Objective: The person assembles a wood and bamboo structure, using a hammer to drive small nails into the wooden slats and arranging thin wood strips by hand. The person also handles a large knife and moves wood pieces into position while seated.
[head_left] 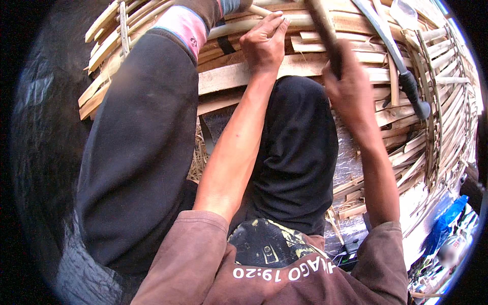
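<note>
My left hand (263, 44) is closed in a pinch over the pale split-bamboo strips (239, 76). Whatever sits between its thumb and fingers is too small to make out. A thin round stick (259, 10) lies just beyond its fingertips. My right hand (351, 89), smeared by motion, is wrapped around a dark wooden stick-like handle (323, 30). The handle slants up to the left, and its far end is cut off by the picture's top edge. To the right of that hand, a long blade with a black grip (413, 91) rests on the strips.
My bent knees in dark trousers (142, 142) flank my left arm. A foot in a pink and blue sock (180, 25) presses on the strips. More slats are bound in a bundle (437, 127) at right. A blue plastic piece (450, 218) lies among clutter at lower right.
</note>
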Demonstrator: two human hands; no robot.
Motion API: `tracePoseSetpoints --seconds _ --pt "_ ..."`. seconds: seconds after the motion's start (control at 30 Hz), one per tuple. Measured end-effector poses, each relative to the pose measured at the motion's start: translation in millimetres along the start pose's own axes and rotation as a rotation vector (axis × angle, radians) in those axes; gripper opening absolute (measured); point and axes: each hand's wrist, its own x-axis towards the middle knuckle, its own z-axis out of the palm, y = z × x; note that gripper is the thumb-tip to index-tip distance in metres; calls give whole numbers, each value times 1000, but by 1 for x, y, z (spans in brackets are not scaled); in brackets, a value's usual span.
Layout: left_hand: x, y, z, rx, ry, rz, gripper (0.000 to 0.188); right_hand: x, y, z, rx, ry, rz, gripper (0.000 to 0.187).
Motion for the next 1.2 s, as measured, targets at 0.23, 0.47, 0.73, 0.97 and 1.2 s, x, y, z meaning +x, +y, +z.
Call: tracePoseSetpoints --seconds 0.23,0.47,0.73,0.97,1.2 --pt "2 -3 -4 9 8 24 14 9 -25 -18 -32 46 15 31" --pt "-1 -5 1 -38 -5 -43 14 0 8 8 -99 -36 -11 36" --pt "-2 -12 4 -99 -37 -127 13 -1 26 13 -110 -9 -151 32" --pt "1 -5 1 -43 28 -4 15 6 -22 -22 -64 20 31 30" --pt "1 4 4 -1 6 -18 17 7 -14 -19 -53 46 51 30"
